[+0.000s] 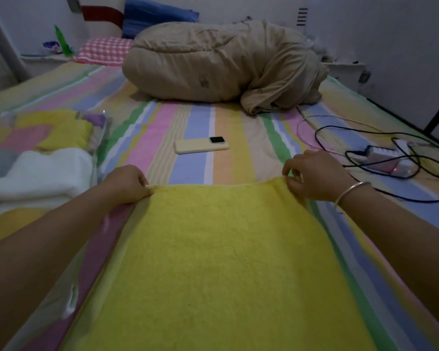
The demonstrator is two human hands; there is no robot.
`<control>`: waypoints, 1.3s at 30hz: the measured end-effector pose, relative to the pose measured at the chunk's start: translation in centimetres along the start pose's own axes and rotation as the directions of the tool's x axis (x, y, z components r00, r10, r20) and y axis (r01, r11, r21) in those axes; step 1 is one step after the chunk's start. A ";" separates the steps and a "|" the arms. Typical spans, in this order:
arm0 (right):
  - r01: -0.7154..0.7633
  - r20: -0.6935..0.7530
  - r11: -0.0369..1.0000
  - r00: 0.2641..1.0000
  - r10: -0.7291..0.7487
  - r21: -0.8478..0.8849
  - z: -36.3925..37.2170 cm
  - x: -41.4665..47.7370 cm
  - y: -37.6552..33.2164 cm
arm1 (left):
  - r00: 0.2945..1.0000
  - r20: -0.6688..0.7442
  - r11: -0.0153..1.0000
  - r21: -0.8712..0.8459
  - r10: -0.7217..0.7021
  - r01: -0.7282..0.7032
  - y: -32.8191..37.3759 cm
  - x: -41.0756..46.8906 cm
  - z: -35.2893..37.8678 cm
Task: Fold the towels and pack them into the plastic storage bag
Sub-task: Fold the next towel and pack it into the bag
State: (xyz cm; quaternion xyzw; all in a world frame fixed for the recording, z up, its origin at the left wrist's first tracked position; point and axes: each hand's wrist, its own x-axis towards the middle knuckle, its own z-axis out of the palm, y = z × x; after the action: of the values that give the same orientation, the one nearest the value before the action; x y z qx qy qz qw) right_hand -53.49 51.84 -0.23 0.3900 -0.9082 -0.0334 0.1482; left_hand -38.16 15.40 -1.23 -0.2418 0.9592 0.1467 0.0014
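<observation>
A yellow towel [221, 262] lies spread flat on the striped bed sheet [195, 127], reaching from the bottom edge up to mid-frame. My left hand [127, 184] pinches its far left corner. My right hand [312, 176], with a silver bangle on the wrist, pinches the far right corner. To the left lies a clear plastic storage bag [100, 138] with a folded white towel [41, 173] and a folded yellow towel [64, 138] at it; whether they are fully inside is unclear.
A cream phone [200, 146] lies on the sheet just beyond the towel. A power strip [388, 158] with black and white cables sits at the right. A bunched beige duvet [221, 62] and pillows fill the far end of the bed.
</observation>
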 end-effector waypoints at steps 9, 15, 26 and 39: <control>-0.344 0.182 0.881 0.937 0.299 0.326 1.6 -1.1 0.6 | 0.997 -0.067 0.997 -0.080 -0.030 0.025 -0.4 0.4 -0.2; -0.360 0.120 0.891 0.933 0.340 0.274 1.8 -0.6 -0.4 | 0.993 -0.119 0.999 -0.046 0.000 -0.006 -0.1 0.3 0.8; -0.471 0.100 0.853 0.882 0.460 0.227 -1.3 -4.6 -2.4 | 0.952 -0.303 0.989 -0.119 0.046 -0.086 0.3 -3.4 -1.1; -0.188 0.056 0.191 0.838 0.543 0.963 -7.0 -27.0 -12.6 | 0.915 -0.382 0.648 -0.666 0.129 -0.369 -3.0 -25.6 0.7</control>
State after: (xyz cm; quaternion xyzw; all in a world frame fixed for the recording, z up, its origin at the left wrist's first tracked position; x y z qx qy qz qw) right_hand -25.05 62.88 -2.28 0.1683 -0.7788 0.6037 0.0276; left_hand -14.18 24.95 -0.83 -0.1059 0.8342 0.4744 -0.2605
